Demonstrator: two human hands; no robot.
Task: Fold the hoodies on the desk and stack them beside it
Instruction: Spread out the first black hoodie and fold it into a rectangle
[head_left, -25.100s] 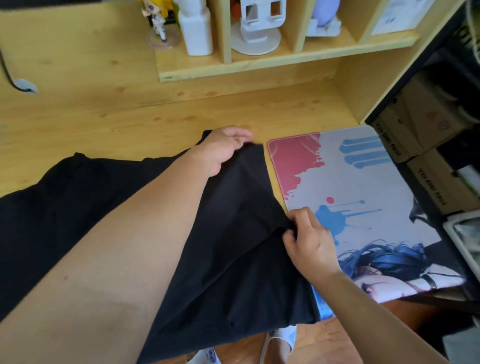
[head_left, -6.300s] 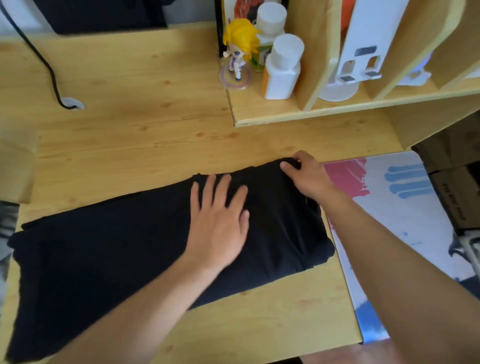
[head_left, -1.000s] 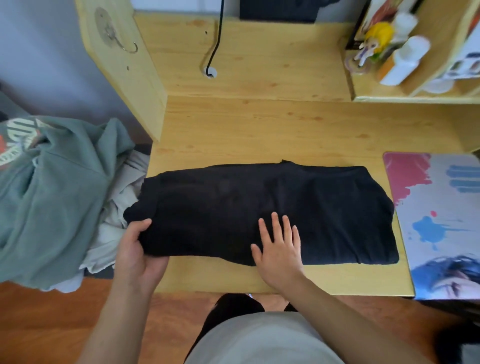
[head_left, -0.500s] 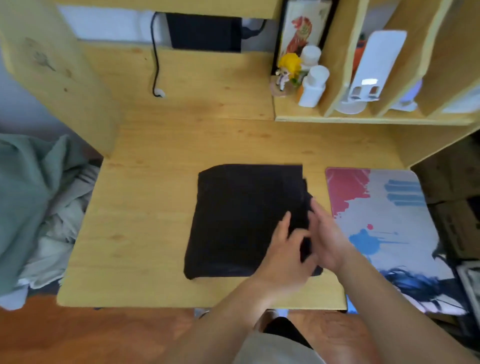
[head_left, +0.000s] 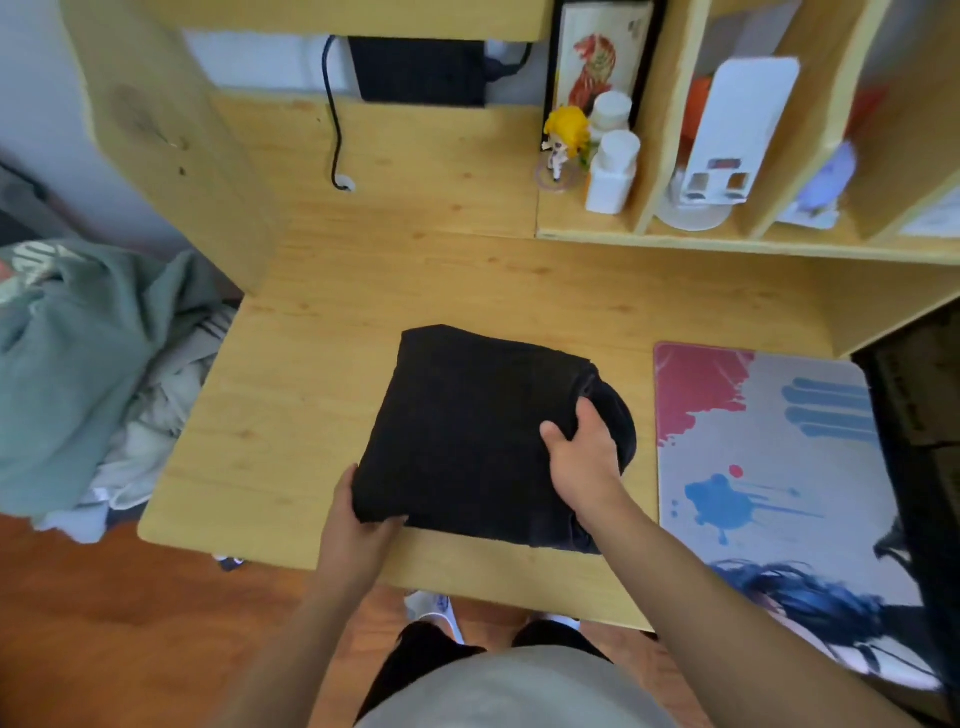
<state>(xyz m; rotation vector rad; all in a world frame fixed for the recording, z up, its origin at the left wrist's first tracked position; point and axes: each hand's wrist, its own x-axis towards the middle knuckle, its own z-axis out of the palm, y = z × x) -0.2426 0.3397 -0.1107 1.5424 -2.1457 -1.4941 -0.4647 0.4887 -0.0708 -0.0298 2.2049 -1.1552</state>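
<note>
I'm gripping the folded black hoodie (head_left: 483, 426) on the counter (head_left: 291, 415), left hand (head_left: 358, 525) pinching its near-left corner, right hand (head_left: 584, 457) clamping the right edge; soft, floppy, needs supporting underneath.

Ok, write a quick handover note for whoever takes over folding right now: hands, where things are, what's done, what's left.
Left hand: grips the near left corner of the black hoodie.
Right hand: grips the hoodie's right edge, fingers curled into the fabric.
The hoodie lies folded into a compact square on the desk, left of the mouse mat.
Done: the folding looks finished.
Left: move it off to the stack beside the desk. A green garment and pale clothes lie in a loose heap to the left, apparently unfolded.
</note>
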